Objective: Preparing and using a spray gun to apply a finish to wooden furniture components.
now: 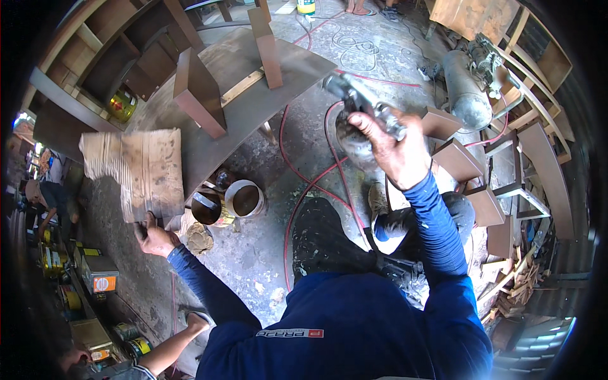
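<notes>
My left hand (pixel 157 238) grips the lower edge of a torn, stained piece of cardboard (pixel 154 166), held up beside a brown-coated panel (pixel 296 71). Raised at the right, my right hand (pixel 400 152) is wrapped round a metal spray gun (pixel 366 96), which is smeared by motion. The gun's cup (pixel 354 140) hangs below it, and its nozzle end points toward the panel. On the panel stand two brown box-like wooden pieces (pixel 201 95), with a bare wood strip (pixel 242 87) between them. My right index finger on the gun is hard to make out.
Open containers of brown liquid (pixel 246 199) stand below the panel. A red hose (pixel 308 185) loops over the stained floor. Brown wooden pieces (pixel 457 159) and a compressor tank (pixel 467 88) are at the right. Another person's leg (pixel 171 347) reaches in at lower left, near several cans (pixel 95 269).
</notes>
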`<state>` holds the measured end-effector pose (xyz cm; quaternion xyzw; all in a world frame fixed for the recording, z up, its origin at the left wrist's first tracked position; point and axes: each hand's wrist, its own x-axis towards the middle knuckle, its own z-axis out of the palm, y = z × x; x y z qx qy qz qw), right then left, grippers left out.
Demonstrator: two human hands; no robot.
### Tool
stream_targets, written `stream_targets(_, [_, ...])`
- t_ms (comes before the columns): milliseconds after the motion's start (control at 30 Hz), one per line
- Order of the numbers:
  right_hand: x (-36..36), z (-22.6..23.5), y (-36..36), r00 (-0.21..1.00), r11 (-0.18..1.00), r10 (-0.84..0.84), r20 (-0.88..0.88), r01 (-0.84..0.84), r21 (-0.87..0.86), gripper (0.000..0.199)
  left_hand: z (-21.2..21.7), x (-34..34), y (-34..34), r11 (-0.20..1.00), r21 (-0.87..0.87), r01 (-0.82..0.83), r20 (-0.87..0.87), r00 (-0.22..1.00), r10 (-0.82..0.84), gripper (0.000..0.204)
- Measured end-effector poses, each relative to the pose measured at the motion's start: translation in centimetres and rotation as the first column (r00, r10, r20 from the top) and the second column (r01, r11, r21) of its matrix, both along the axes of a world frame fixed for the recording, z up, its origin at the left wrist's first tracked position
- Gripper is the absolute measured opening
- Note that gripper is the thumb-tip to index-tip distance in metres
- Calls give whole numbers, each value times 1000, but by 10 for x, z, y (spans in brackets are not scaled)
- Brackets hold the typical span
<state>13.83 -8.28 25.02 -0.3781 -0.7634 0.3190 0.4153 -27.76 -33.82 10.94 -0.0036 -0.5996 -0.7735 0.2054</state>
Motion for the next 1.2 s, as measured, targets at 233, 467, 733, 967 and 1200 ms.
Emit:
stream_targets(233, [9,-23,-12,991,998,-41,125,34,57,46,-81,-59,-7,999,-9,54,309,950,-48,33])
stream_targets(467, [-4,36,-25,941,972,237,-244,-228,63,26,-88,-76,-3,990,-97,99,164,983,-82,36])
stream_targets(733, [-50,11,-39,896,923,379,-233,-349,159,27,-61,-82,14,966,-72,247,248,943,-222,42])
stream_targets(967, [-30,-23,-66,949,901,310,61,-314,300,37,-48,-63,73,457,-804,-381,-484,865,-130,68])
stream_targets(1200, [2,-1,-101,924,935,354,144,-345,-88,39,-99,-166,219,240,-959,-151,-277,686,-673,58])
